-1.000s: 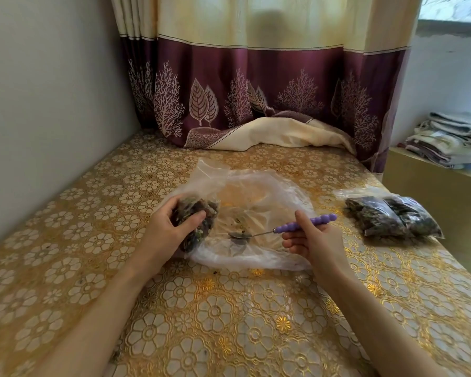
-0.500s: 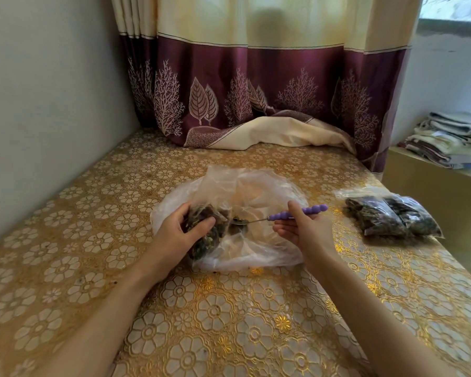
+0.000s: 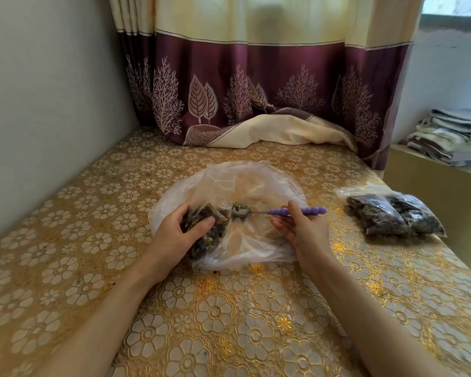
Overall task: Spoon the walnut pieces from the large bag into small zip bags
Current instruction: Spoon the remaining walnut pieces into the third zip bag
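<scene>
My left hand [image 3: 174, 232] curls round the small zip bag [image 3: 206, 231], dark with walnut pieces, its mouth facing right. My right hand [image 3: 301, 227] pinches the beaded purple handle of the spoon [image 3: 280, 211], long axis level, loaded steel bowl just right of that mouth. Both sit over the crinkled clear large bag [image 3: 256, 183] on the glossy floral worktop [image 3: 229, 322].

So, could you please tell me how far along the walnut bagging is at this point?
Done: two filled small bags lie at the right on the table. In hand: the left hand holds a small zip bag already holding walnut pieces, while the right hand brings a loaded spoon to its mouth. Left: the large bag looks nearly empty, so probably only this bag's last scoops and sealing.
</scene>
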`<state>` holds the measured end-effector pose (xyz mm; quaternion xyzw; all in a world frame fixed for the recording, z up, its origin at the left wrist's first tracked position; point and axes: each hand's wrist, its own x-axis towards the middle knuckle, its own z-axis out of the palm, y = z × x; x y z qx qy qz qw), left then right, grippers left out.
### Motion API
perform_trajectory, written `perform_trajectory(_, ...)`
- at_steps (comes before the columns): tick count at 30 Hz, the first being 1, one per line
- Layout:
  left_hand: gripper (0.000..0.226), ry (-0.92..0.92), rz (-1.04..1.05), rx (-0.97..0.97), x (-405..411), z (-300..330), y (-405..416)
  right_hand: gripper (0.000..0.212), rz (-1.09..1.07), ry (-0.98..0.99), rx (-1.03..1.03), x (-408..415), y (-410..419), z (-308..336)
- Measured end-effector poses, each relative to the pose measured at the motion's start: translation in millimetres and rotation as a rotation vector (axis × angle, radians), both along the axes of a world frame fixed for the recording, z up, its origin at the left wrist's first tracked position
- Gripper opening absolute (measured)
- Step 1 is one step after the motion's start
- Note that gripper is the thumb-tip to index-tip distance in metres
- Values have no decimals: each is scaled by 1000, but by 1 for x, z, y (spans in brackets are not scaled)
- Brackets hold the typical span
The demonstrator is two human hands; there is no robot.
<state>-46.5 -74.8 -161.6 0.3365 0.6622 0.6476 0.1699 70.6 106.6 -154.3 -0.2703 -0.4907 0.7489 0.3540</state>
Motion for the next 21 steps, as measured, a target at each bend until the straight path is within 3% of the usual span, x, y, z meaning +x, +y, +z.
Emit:
perform_trajectory(14, 30, 31, 68, -14, 3, 2, 3, 33, 4, 41, 97, 11, 4, 10)
perform_trajectory(21, 35, 70, 200, -49, 0, 1, 5, 37, -50, 152, 376, 14, 3, 60)
